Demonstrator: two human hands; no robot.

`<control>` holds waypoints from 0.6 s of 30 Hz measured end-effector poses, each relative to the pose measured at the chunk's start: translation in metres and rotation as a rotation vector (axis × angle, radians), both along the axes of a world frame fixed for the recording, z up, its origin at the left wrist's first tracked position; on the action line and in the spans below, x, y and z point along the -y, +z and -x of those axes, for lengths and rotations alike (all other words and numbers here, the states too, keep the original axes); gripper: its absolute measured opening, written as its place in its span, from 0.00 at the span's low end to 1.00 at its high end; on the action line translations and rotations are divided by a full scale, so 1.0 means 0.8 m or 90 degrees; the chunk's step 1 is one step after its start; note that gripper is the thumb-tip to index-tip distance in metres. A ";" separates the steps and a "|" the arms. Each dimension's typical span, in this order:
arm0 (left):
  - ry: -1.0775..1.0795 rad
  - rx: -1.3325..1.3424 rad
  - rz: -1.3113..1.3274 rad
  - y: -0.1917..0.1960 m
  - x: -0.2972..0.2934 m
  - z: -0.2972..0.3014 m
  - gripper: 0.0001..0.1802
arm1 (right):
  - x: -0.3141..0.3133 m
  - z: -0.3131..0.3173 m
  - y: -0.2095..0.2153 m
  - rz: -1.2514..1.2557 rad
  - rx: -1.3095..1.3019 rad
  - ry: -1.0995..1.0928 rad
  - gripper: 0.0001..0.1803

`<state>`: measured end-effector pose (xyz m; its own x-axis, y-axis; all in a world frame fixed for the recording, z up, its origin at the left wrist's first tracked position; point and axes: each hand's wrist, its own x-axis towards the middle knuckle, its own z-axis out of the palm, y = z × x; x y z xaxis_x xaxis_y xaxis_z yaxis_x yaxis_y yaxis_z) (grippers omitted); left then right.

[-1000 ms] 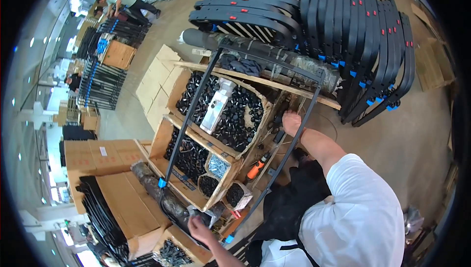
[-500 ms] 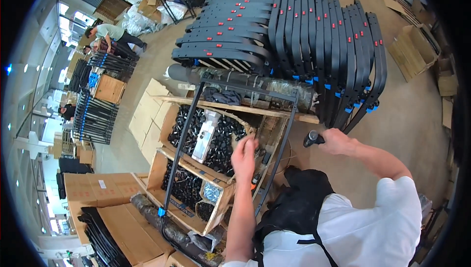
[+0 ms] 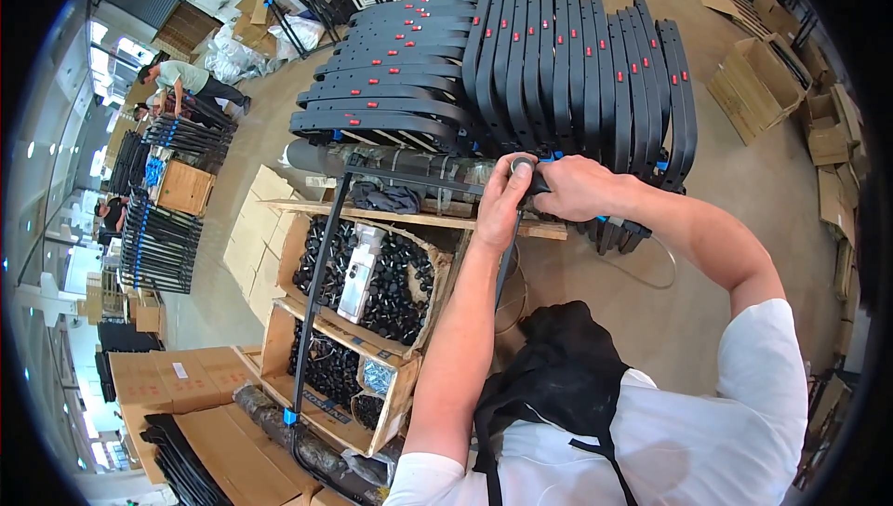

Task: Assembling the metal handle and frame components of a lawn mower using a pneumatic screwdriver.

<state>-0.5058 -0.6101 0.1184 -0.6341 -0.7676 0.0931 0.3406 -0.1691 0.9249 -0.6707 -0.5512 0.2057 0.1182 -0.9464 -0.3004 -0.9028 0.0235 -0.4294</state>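
A black tubular metal frame (image 3: 321,292) stands over the boxes in front of me. My left hand (image 3: 499,206) is closed around its far right corner, hiding that corner. My right hand (image 3: 584,188) is closed on a short black tool (image 3: 539,182) with a round grey end, which meets the left thumb at the corner. Its exact kind is hidden by the fingers. Below the frame's far bar, cardboard boxes hold many small black parts (image 3: 400,273), with a long silvery piece (image 3: 361,273) lying on top. A small compartment of shiny screws (image 3: 378,376) sits nearer.
Dark curved frames with red pieces (image 3: 577,78) stand packed beyond my hands. A wrapped roll (image 3: 312,157) and wooden plank (image 3: 409,215) lie before them. A thin cable (image 3: 672,269) loops at right. Cardboard boxes (image 3: 758,92) stand far right; a co-worker (image 3: 191,78) bends over frames far left.
My right hand has brought the black tool left and away from me to the frame's corner. My left hand has moved up to that corner and closed on it. The view has shifted.
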 end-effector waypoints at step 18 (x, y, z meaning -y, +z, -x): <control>-0.007 0.026 -0.037 -0.016 0.001 -0.013 0.17 | 0.010 0.001 -0.003 -0.050 -0.011 0.020 0.31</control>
<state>-0.4958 -0.6107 0.1053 -0.6449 -0.7640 0.0229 0.3007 -0.2260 0.9265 -0.6718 -0.5592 0.2034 0.1413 -0.9158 -0.3761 -0.9106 0.0288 -0.4123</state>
